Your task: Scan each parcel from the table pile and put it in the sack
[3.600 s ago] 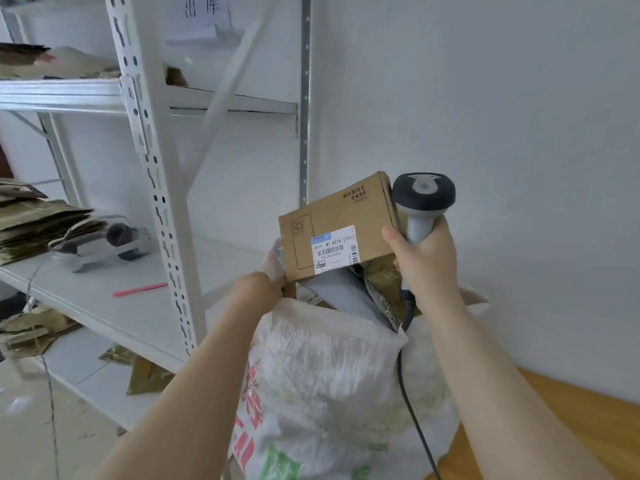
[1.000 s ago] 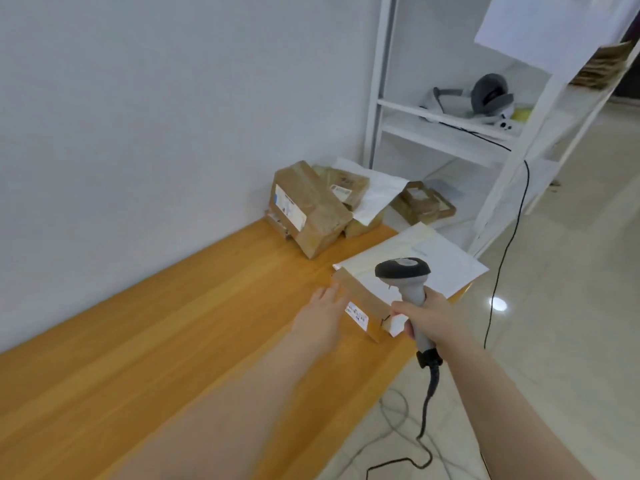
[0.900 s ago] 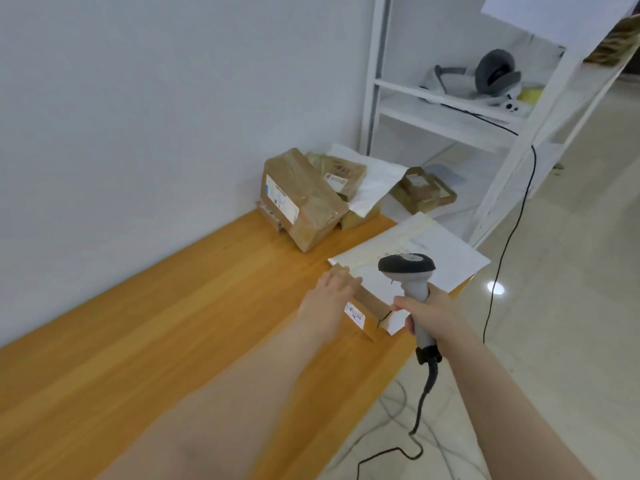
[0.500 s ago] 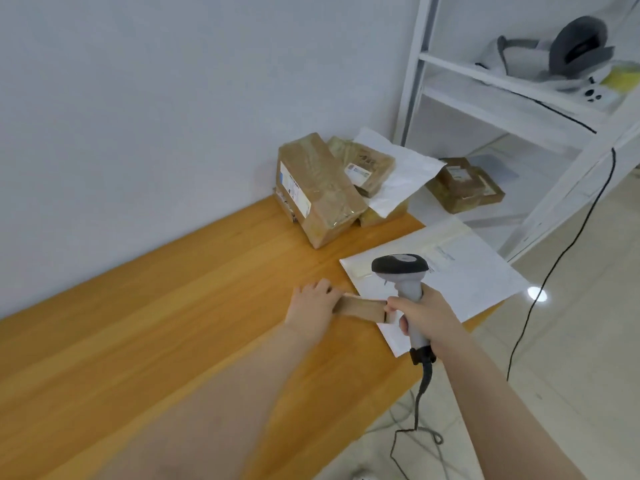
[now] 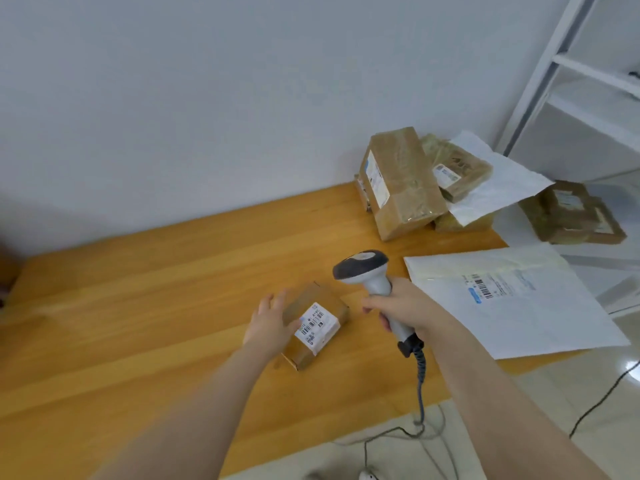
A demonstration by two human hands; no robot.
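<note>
A small brown cardboard box (image 5: 317, 325) with a white barcode label facing up lies on the wooden table (image 5: 138, 306). My left hand (image 5: 272, 320) holds its left side, thumb over the top and fingers at the far edge. My right hand (image 5: 407, 308) grips the handle of a grey barcode scanner (image 5: 362, 268), whose head hangs just right of and above the box. A large white mailer (image 5: 512, 303) lies flat to the right of the scanner. The pile of taped brown parcels (image 5: 401, 183) sits at the table's far right by the wall. The sack is out of view.
A white poly bag (image 5: 498, 183) lies on the pile under a smaller brown parcel (image 5: 457, 171). More brown boxes (image 5: 571, 216) rest on a low shelf of the white rack (image 5: 540, 64) at right. The scanner's cable (image 5: 420, 382) drops over the table's front edge to the floor.
My head has turned from the sack to the table. My left hand took the small box off the white mailer, drew it left and turned it label-up. The scanner stays in my right hand.
</note>
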